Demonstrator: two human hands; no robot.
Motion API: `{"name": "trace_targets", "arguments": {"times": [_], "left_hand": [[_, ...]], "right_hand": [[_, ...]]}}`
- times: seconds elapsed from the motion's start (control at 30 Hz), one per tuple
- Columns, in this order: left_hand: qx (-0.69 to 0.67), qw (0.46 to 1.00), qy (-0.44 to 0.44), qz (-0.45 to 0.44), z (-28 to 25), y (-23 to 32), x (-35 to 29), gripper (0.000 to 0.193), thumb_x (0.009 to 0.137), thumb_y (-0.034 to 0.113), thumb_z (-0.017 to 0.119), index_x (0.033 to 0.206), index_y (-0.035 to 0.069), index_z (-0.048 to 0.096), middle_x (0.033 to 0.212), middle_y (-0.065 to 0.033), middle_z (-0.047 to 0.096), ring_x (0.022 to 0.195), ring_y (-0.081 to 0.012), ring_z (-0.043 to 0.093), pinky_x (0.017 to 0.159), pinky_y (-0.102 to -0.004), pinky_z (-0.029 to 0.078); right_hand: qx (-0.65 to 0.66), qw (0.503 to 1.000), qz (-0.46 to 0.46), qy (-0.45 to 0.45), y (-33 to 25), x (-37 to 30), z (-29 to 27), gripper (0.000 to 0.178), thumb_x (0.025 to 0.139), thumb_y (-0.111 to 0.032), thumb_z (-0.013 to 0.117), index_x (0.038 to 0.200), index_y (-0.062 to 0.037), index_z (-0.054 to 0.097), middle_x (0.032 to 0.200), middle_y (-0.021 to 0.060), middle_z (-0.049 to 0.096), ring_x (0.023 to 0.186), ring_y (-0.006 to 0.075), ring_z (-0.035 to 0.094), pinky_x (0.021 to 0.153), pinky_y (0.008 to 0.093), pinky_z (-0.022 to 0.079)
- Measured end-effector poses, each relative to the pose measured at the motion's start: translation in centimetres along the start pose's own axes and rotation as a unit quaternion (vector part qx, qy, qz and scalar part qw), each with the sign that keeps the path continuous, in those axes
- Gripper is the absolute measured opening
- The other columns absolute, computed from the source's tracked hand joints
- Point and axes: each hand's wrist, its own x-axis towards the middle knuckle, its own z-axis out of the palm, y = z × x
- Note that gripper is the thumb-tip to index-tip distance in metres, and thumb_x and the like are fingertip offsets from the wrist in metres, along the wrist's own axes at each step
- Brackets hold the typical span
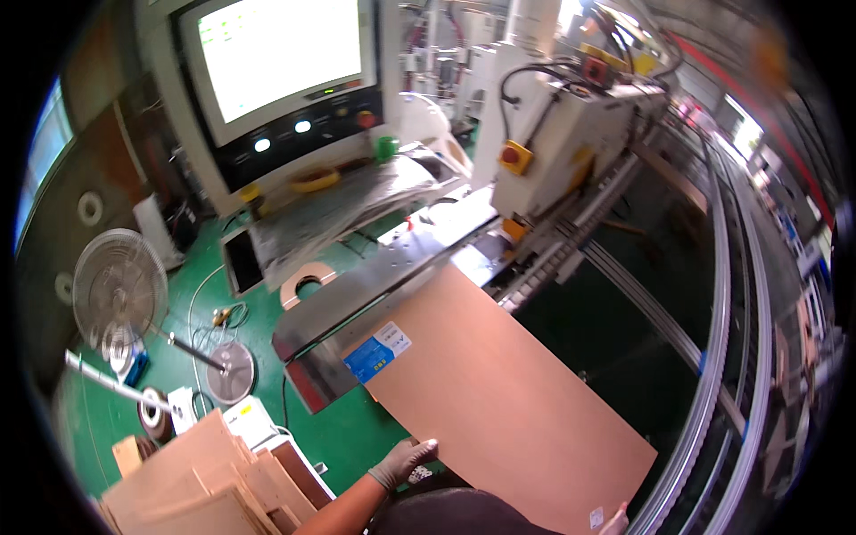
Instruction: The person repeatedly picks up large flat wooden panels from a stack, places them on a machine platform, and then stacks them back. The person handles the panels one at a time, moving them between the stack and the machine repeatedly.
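Note:
A large, flat light-brown panel [508, 392] reaches from my body to the machine's metal table. It has a blue and white label [377, 353] at its far left corner and a small white sticker near its near right corner. My left hand [406, 464], in a grey glove with bare fingertips, is closed on the panel's left edge, its thumb near the top face. At the near right corner only part of my right hand [616, 520] shows, with fingers against the edge; the rest is out of view. The panel's far end lies on the metal table [325, 321].
Beyond the table stands a white machine head [571, 134] with a red stop button. A control screen [281, 53] is at the upper left. Metal rails [713, 374] run along the right. Stacked brown boards [205, 473] and a fan [120, 285] are at left on the green floor.

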Motion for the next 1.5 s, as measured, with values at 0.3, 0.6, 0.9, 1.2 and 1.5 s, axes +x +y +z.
{"name": "trace_targets", "arguments": {"times": [0.3,0.6,0.9,1.2,1.5], "left_hand": [[-0.037,0.996,0.018,0.077,-1.0,4.1,4.2,0.057,0.111,0.049,0.059,0.127,-0.004,0.067,0.121,-0.0125,0.074,0.112,-0.0222,0.071,0.103,-0.0399,0.055],[-0.119,0.983,0.058,0.125,2.0,3.3,6.2,0.066,0.115,0.052,0.045,0.140,-0.008,0.059,0.135,-0.0169,0.070,0.125,-0.0271,0.068,0.111,-0.0426,0.052],[-0.009,0.989,0.068,0.128,4.5,4.8,12.7,0.071,0.117,0.053,0.037,0.140,-0.011,0.057,0.135,-0.0198,0.069,0.125,-0.0297,0.069,0.110,-0.0437,0.054],[-0.002,0.989,0.059,0.133,9.8,10.4,20.6,0.071,0.116,0.055,0.040,0.139,-0.010,0.059,0.132,-0.0182,0.071,0.122,-0.0266,0.069,0.108,-0.0421,0.054],[0.042,0.989,0.043,0.132,13.6,13.9,30.5,0.064,0.117,0.050,0.040,0.136,-0.007,0.063,0.131,-0.0167,0.071,0.122,-0.0258,0.069,0.110,-0.0412,0.054]], "right_hand": [[0.039,0.992,0.083,-0.083,-1.6,-2.8,0.4,0.068,0.108,-0.060,0.051,0.151,-0.0070,0.055,0.148,0.0097,0.064,0.132,0.0348,0.062,0.113,0.0509,0.048],[0.031,0.994,0.105,-0.029,-5.3,-2.2,6.9,0.070,0.107,-0.064,0.048,0.152,-0.0099,0.055,0.146,0.0077,0.065,0.132,0.0344,0.062,0.113,0.0495,0.049],[0.007,0.996,0.069,0.047,-6.9,4.6,8.7,0.070,0.106,-0.064,0.052,0.148,-0.0079,0.059,0.144,0.0069,0.066,0.130,0.0311,0.064,0.108,0.0464,0.052],[0.037,0.998,0.024,0.045,-10.1,14.8,11.0,0.070,0.107,-0.061,0.055,0.146,-0.0031,0.060,0.140,0.0069,0.068,0.125,0.0289,0.067,0.107,0.0418,0.053],[0.077,0.995,0.061,-0.022,-17.1,21.9,16.7,0.068,0.109,-0.061,0.051,0.150,-0.0073,0.058,0.146,0.0069,0.065,0.129,0.0320,0.064,0.110,0.0455,0.051]]}}
